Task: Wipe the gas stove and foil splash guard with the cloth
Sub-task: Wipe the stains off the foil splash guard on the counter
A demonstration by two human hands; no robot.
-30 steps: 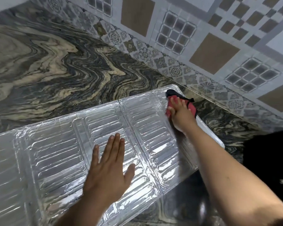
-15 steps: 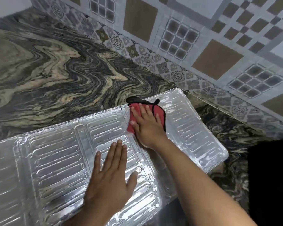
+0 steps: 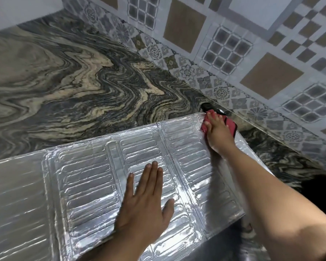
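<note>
A silver foil splash guard (image 3: 87, 185) with embossed oval ridges lies flat on the marbled countertop, unfolded in several panels. My left hand (image 3: 145, 206) rests palm down on its middle panel, fingers spread, holding nothing. My right hand (image 3: 217, 131) presses a red cloth with black trim (image 3: 231, 125) against the guard's far right corner, near the wall. Most of the cloth is under the hand. The gas stove shows only as a dark shape (image 3: 320, 189) at the right edge.
The swirled grey and beige stone countertop (image 3: 73, 81) stretches to the far left. A patterned tile wall (image 3: 233, 44) runs along the back right, close behind the cloth. The guard's near right corner overhangs a dark area (image 3: 233, 245).
My right hand slid the cloth left toward the middle panel fold half a second ago, then back right to the far corner. The left hand stayed flat on the guard.
</note>
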